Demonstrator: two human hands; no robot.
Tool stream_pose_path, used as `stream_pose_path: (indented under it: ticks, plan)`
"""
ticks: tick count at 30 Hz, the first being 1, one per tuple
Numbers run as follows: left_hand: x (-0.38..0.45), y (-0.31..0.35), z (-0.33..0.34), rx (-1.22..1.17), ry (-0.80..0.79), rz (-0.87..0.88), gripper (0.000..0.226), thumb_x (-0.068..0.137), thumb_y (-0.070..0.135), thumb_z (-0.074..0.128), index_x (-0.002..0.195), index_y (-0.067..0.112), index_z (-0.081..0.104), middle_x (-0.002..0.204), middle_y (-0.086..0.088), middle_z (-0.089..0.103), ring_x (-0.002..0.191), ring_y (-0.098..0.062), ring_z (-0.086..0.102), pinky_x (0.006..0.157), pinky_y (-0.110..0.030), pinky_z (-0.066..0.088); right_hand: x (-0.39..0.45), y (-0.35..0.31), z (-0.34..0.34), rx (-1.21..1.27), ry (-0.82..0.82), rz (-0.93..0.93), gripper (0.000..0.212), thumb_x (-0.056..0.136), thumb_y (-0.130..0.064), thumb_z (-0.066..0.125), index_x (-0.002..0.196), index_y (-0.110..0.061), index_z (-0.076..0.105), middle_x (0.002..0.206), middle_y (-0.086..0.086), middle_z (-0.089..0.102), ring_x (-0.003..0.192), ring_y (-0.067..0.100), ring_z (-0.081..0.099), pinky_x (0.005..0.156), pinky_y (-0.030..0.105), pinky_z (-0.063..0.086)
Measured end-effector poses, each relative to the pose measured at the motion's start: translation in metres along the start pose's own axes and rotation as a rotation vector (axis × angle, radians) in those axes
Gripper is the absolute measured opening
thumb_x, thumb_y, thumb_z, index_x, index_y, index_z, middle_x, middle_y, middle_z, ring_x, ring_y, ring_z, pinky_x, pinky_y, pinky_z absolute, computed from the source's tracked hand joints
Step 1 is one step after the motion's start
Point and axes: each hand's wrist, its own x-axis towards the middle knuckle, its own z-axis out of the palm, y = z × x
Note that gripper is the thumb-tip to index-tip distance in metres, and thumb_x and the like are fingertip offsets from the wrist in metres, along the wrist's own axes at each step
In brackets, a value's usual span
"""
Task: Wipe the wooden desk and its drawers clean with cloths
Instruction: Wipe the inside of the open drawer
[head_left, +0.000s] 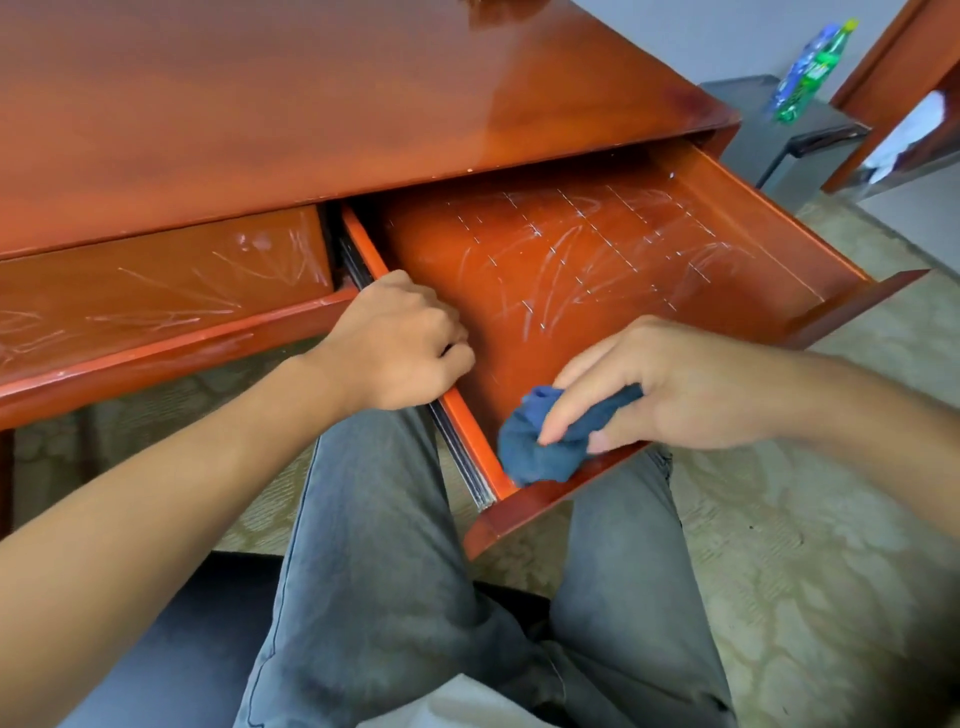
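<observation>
Seen from above, a person in grey jeans (395, 545) sits at a glossy reddish wooden desk (311, 104) with two drawers pulled out. Nearest the lap, the right drawer (597, 260) is drawn far out, its floor covered in pale scratches and faint grid lines. To its left, the second drawer (156, 291) is open less far and scratched in the same way. The left hand (400, 343) curls over the top edge of the right drawer's left side wall, gripping it. The right hand (639, 384) holds a bunched dark blue cloth (535, 447) — fingers and thumb wrapped around it — and the cloth sits in the drawer's near left corner, touching the inside of the front panel. Beyond the desk's right end stands a grey cabinet (753, 150) with a green plastic bottle (810, 73) on top. Patterned beige carpet (805, 545) covers the floor.
</observation>
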Motion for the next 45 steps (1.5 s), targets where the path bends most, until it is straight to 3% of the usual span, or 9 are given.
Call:
stream_pose_path:
  ticks: [4,10,16,19,25,30,32,38,45]
  plan:
    - [0.002,-0.004,0.000,0.003,0.029,0.039,0.037,0.084,0.043,0.025,0.061,0.023,0.045,0.066,0.002,0.060,0.075,-0.028,0.061,0.081,-0.040,0.044,0.014,-0.019,0.036,-0.062,0.052,-0.153,0.028,0.091,-0.013,0.073,0.114,-0.028,0.078,0.092,-0.021,0.058,0.080,-0.007,0.054,0.068,0.011,0.034]
    - [0.029,0.029,-0.022,-0.022,-0.296,-0.013,0.019,0.085,0.027,0.050,0.066,0.029,0.053,0.077,0.007,0.064,0.086,-0.024,0.064,0.071,-0.030,0.042,-0.022,0.016,0.016,-0.138,0.153,0.011,0.027,0.093,-0.018,0.071,0.117,-0.030,0.075,0.087,-0.025,0.054,0.081,-0.008,0.052,0.068,0.011,0.033]
    - [0.055,0.063,-0.019,-0.188,-0.285,0.106,0.020,0.083,0.024,0.050,0.090,0.030,0.067,0.087,0.011,0.071,0.084,-0.015,0.065,0.078,-0.035,0.055,-0.065,0.102,-0.042,-0.415,0.343,0.413,0.027,0.096,-0.023,0.067,0.122,-0.030,0.073,0.113,-0.008,0.067,0.105,0.016,0.060,0.092,0.039,0.047]
    - [0.050,0.068,-0.009,-0.187,-0.263,0.126,0.016,0.082,0.022,0.049,0.084,0.026,0.064,0.079,0.010,0.067,0.075,-0.016,0.061,0.069,-0.031,0.049,-0.069,0.117,-0.046,-0.479,0.372,0.518,0.018,0.098,-0.026,0.061,0.112,-0.028,0.073,0.102,-0.006,0.060,0.099,0.022,0.060,0.087,0.041,0.047]
    - [0.045,0.068,-0.002,-0.109,-0.234,0.118,0.011,0.078,0.030,0.050,0.070,0.022,0.047,0.068,-0.002,0.058,0.078,-0.031,0.064,0.059,-0.034,0.038,-0.029,0.008,0.040,-0.394,0.441,0.095,0.018,0.090,-0.036,0.060,0.099,-0.024,0.070,0.097,0.000,0.055,0.079,0.029,0.064,0.069,0.044,0.054]
    - [0.041,0.066,-0.002,-0.108,-0.198,0.154,0.017,0.084,0.028,0.057,0.073,0.030,0.044,0.068,0.008,0.053,0.060,-0.015,0.053,0.051,-0.034,0.042,-0.016,-0.033,0.065,-0.339,0.362,-0.053,0.014,0.092,-0.027,0.065,0.094,-0.013,0.065,0.092,0.005,0.047,0.065,0.032,0.054,0.056,0.040,0.047]
    - [0.040,0.070,-0.001,-0.118,-0.143,0.205,0.005,0.083,0.037,0.048,0.084,0.034,0.052,0.080,0.013,0.056,0.070,-0.014,0.061,0.055,-0.033,0.050,-0.028,-0.007,0.044,-0.385,0.381,0.046,0.020,0.098,-0.035,0.057,0.106,-0.021,0.067,0.096,-0.003,0.045,0.074,0.029,0.059,0.065,0.039,0.048]
    - [0.038,0.072,0.009,-0.088,-0.145,0.352,0.049,0.096,0.044,0.036,0.136,0.039,0.062,0.143,0.013,0.058,0.128,-0.012,0.058,0.101,-0.039,0.056,-0.083,0.153,-0.052,-0.479,0.547,0.577,0.020,0.102,-0.029,0.055,0.112,-0.024,0.070,0.102,-0.004,0.051,0.097,0.023,0.059,0.086,0.041,0.048]
    - [0.038,0.062,0.022,-0.074,-0.187,0.371,0.047,0.103,0.056,0.039,0.149,0.048,0.045,0.157,0.025,0.041,0.143,0.002,0.039,0.115,-0.023,0.036,-0.092,0.223,-0.100,-0.458,0.640,0.911,0.026,0.100,-0.023,0.055,0.122,-0.019,0.069,0.110,0.003,0.052,0.108,0.030,0.057,0.085,0.036,0.045]
